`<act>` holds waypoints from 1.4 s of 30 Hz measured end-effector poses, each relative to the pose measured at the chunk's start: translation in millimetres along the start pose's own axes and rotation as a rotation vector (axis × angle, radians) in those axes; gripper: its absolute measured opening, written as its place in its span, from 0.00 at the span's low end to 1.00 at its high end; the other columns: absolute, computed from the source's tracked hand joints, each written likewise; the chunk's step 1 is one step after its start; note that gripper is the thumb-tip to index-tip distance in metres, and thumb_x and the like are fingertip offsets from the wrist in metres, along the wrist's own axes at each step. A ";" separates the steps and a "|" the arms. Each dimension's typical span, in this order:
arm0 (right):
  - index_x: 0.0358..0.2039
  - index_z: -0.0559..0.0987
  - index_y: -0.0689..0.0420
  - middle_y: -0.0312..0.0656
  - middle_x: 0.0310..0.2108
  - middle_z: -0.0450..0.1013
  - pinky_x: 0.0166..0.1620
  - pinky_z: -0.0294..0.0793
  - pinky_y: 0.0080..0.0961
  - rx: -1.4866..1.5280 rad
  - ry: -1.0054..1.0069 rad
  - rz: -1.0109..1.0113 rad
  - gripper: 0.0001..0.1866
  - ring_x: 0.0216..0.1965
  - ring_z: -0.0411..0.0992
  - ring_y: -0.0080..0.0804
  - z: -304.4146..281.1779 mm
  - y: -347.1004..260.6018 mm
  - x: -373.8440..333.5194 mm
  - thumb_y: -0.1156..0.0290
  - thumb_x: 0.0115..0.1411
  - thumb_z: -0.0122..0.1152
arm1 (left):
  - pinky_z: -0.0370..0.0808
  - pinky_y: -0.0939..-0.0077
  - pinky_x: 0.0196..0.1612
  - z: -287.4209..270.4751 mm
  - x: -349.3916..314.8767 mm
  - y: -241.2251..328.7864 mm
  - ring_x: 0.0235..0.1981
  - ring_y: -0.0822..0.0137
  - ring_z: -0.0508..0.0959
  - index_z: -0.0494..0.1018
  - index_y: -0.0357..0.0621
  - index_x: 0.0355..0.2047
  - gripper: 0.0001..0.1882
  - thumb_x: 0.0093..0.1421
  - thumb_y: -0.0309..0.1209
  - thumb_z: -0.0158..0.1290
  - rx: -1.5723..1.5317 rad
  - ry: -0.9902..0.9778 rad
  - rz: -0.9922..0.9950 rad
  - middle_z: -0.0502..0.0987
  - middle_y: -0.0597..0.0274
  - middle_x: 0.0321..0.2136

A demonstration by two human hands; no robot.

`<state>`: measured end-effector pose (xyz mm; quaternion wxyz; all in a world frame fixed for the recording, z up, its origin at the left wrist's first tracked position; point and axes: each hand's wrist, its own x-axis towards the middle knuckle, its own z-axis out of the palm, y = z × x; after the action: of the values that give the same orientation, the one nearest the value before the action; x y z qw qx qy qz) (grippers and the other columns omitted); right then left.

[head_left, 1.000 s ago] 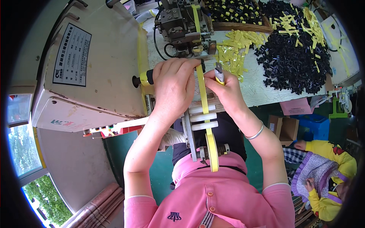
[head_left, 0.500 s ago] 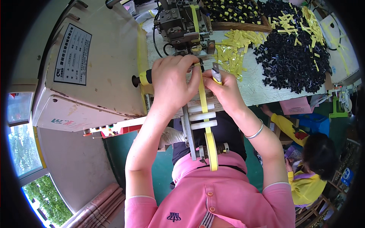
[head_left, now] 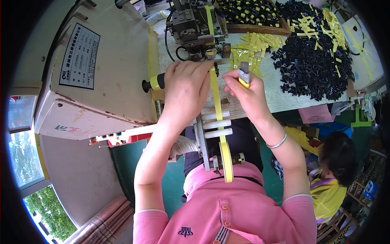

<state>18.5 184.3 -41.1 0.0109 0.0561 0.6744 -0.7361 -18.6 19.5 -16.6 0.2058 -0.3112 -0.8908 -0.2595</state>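
Observation:
My left hand [head_left: 185, 89] is closed at the upper end of a yellow tape [head_left: 216, 95], its fingertips pressed on the strip's edge. Small black pieces [head_left: 217, 70] line the tape's right side just beyond those fingers. To the right, apart from the tape, my right hand [head_left: 248, 89] grips a cutter knife [head_left: 244, 77] with a grey blade and a yellow body, blade pointing away from me. The tape runs toward me over white rollers [head_left: 216, 125] to a yellow reel [head_left: 226, 160]. My left fingers partly hide the tape's far end.
Ahead stands a dark metal machine head [head_left: 195, 26]. Yellow strips [head_left: 254, 51] and a heap of black parts [head_left: 313, 69] lie on the table's right, below a wooden tray [head_left: 260, 28]. A beige machine cabinet [head_left: 118, 53] flanks my left. Another person [head_left: 331, 195] sits at lower right.
My right hand has drawn back to the right with the cutter knife, away from the tape. The left hand has barely shifted. The other person's arm has moved.

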 end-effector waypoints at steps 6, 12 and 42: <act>0.33 0.78 0.61 0.34 0.27 0.73 0.31 0.67 0.15 -0.040 -0.009 -0.018 0.06 0.28 0.70 0.18 -4.1 3.8 0.8 0.73 0.59 0.58 | 0.71 0.67 0.40 -13.1 -8.3 1.9 0.33 0.58 0.77 0.75 0.39 0.32 0.06 0.52 0.22 0.54 -0.121 0.153 -0.053 0.77 0.56 0.28; 0.33 0.78 0.61 0.34 0.27 0.73 0.31 0.67 0.15 -0.005 -0.033 -0.030 0.07 0.28 0.70 0.17 -2.5 5.3 -1.9 0.70 0.60 0.58 | 0.75 0.78 0.37 -4.3 -33.8 8.4 0.29 0.70 0.80 0.76 0.34 0.35 0.09 0.56 0.26 0.56 -0.632 -0.124 -0.595 0.79 0.57 0.28; 0.33 0.77 0.63 0.32 0.28 0.73 0.36 0.68 0.14 -0.134 -0.037 -0.206 0.04 0.31 0.67 0.15 8.6 35.1 10.5 0.80 0.56 0.59 | 0.74 0.80 0.40 28.1 -35.9 -8.4 0.33 0.72 0.78 0.74 0.35 0.37 0.07 0.60 0.25 0.51 -1.134 -0.217 -0.933 0.78 0.62 0.33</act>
<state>10.7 173.2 -76.2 -0.0486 -0.0277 0.7239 -0.6876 -4.0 14.3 -60.4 -0.2073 0.0173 -0.6749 -0.7080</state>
